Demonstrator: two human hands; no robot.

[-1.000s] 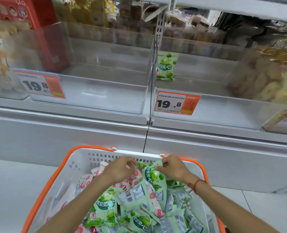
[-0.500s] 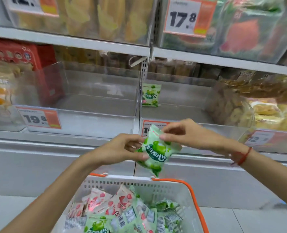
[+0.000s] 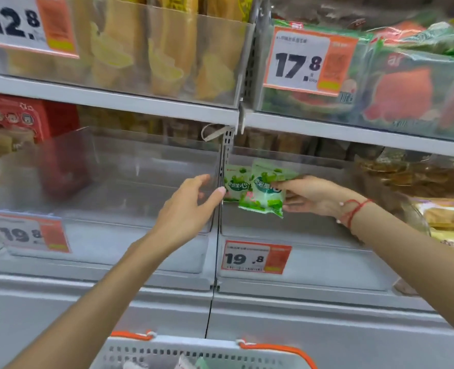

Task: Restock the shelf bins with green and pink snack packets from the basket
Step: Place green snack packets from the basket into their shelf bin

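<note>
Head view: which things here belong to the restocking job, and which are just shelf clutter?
Part of the job:
- green packet held by the right hand
- green packet already in the bin
- right bin
- left bin
- basket
- left hand, open

Not part of it:
- yellow packs
- red box

I see a glossy, crinkled plastic-film green packet (image 3: 264,193) inside a clear, smooth plastic bin (image 3: 313,235). Left of that bin stands another transparent glossy bin (image 3: 130,166); below it, the basket (image 3: 167,352) looks like matt white perforated plastic.

Orange price tags (image 3: 255,258), yellow snack packs (image 3: 151,49), red box (image 3: 20,115) nearby.
</note>
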